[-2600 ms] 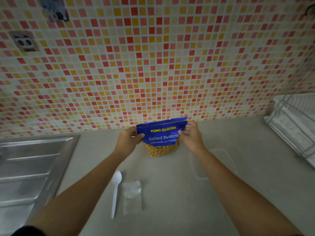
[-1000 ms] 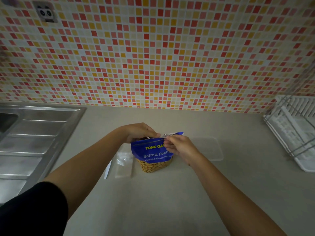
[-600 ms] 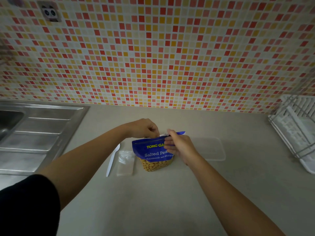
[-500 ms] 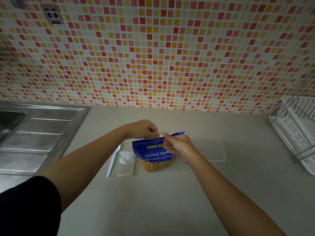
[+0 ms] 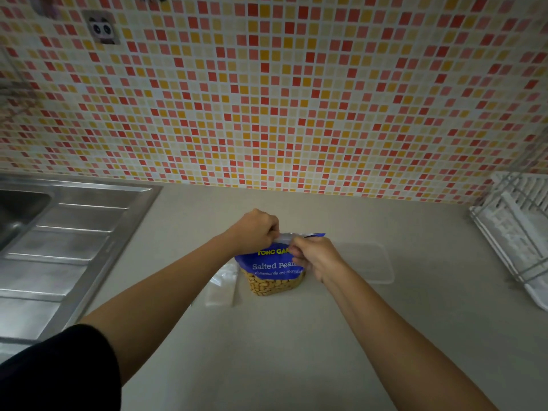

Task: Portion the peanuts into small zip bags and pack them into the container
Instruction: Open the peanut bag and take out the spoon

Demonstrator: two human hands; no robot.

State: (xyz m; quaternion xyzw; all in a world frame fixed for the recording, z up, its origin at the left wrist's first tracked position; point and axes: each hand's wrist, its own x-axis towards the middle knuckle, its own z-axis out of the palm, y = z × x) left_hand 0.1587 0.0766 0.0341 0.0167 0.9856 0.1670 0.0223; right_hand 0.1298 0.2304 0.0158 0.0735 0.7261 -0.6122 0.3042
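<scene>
A blue bag of salted peanuts (image 5: 271, 272) stands upright on the beige counter, nuts showing through its clear lower window. My left hand (image 5: 255, 229) pinches the far top edge of the bag. My right hand (image 5: 315, 256) pinches the near top edge, and the mouth between them is parted, showing a silvery lining. A small clear zip bag (image 5: 222, 287) lies flat just left of the peanut bag. A clear shallow container (image 5: 367, 262) sits right of my right hand. The white spoon is hidden behind my left forearm.
A steel sink with a ribbed drainboard (image 5: 59, 247) fills the left side. A white dish rack with a wire frame (image 5: 517, 229) stands at the right edge. A tiled mosaic wall (image 5: 272, 93) rises behind the counter. Bare counter (image 5: 267, 351) lies between my forearms.
The peanut bag has come nearer to me from beside the wall. Both hands have shifted from its top corners to the middle of its top edge and pulled the mouth apart. My left forearm now covers the spoon.
</scene>
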